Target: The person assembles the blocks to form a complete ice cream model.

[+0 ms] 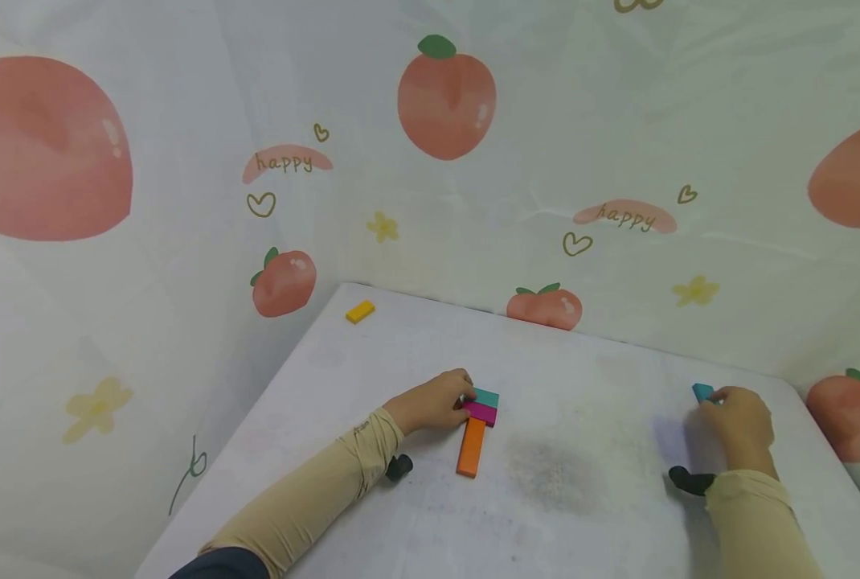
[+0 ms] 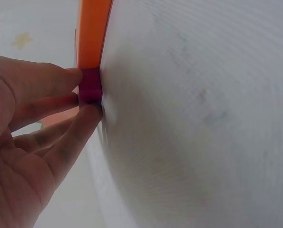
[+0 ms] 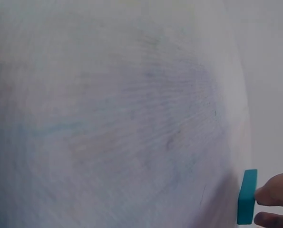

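Fabric printed with peaches, small hearts, yellow flowers and the word "happy" is hung as a backdrop (image 1: 473, 201) around a white tabletop (image 1: 582, 402), which is marked by a greyish smudge (image 1: 556, 474) to the right of the orange block (image 1: 471, 448). Against the far end of that orange block, a magenta block (image 1: 481, 413) is set crosswise, and beyond it a teal block (image 1: 486, 398) is laid alongside. By the left hand (image 1: 433, 402), the magenta block is pinched at its left end: the thumb and fingertips are parted only by the piece between them, as is seen in the left wrist view. Whether the teal block is also gripped cannot be told, since its left end is covered by the fingers.

Well to the right of the orange block, and somewhat farther from the person, a blue block (image 1: 702, 392) is held at one end by the fingertips of the right hand (image 1: 743, 422), the fingers being curled and brought close together. Whether the tabletop is touched by that block cannot be made out. Beyond the orange block and to its left, a yellow block (image 1: 361, 312) is placed near the far corner. Both forearms are covered by beige sleeves (image 1: 307, 494).
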The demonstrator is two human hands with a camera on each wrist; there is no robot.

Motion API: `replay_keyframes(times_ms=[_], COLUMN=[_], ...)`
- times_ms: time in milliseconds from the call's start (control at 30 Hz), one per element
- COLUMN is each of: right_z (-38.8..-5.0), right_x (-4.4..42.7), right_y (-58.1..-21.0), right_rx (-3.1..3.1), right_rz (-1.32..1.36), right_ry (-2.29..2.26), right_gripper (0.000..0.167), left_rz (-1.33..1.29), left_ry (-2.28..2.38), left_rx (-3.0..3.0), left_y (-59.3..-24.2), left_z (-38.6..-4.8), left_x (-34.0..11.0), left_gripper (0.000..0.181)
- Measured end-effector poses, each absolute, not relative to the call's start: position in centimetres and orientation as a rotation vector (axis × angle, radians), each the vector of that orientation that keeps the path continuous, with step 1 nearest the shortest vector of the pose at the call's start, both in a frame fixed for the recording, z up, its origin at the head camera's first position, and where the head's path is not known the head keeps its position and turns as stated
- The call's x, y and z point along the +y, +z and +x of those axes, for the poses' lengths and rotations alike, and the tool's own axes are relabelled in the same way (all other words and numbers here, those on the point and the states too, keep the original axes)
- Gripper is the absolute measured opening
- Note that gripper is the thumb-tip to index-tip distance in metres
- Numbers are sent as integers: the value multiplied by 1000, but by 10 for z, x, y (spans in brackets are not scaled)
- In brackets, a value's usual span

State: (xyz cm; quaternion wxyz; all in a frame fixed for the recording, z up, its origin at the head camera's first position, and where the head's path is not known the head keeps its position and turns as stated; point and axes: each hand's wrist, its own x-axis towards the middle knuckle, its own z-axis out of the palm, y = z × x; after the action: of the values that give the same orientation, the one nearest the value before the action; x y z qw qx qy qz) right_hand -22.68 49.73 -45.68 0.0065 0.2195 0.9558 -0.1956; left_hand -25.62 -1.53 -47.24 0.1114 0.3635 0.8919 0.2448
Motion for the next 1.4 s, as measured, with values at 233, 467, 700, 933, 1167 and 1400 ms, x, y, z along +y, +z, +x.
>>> replay_keyframes(times_ms=[233,467,700,933,1167,1400], right_z=[-224,-224,-231,-241,-255,-266], right_x=[499,492,478,452,428,392], right_y=[-458,-458,-460,-461,-469,-469], right_rx=[2978,3007,2974,3024,3061,3049], right_rz=[655,570,537,465,375,291], right_ry=[-649,-683,-745,-768,-765,-821], right_gripper=[52,52,54,47,47,44], left_rz=[1059,1055,1067,1060,1057,1054], left_ry=[705,705,706,715,724,733], left_rx=[2628,2632,2633,2624,2615,2616], left_y=[-473,-474,-474,-473,-472,-472], left_z=[-256,-256,-256,-256,-255,-256], left_x=[-15,-15,-15,-15,-16,-15], left_gripper=[27,26,26,27,27,27])
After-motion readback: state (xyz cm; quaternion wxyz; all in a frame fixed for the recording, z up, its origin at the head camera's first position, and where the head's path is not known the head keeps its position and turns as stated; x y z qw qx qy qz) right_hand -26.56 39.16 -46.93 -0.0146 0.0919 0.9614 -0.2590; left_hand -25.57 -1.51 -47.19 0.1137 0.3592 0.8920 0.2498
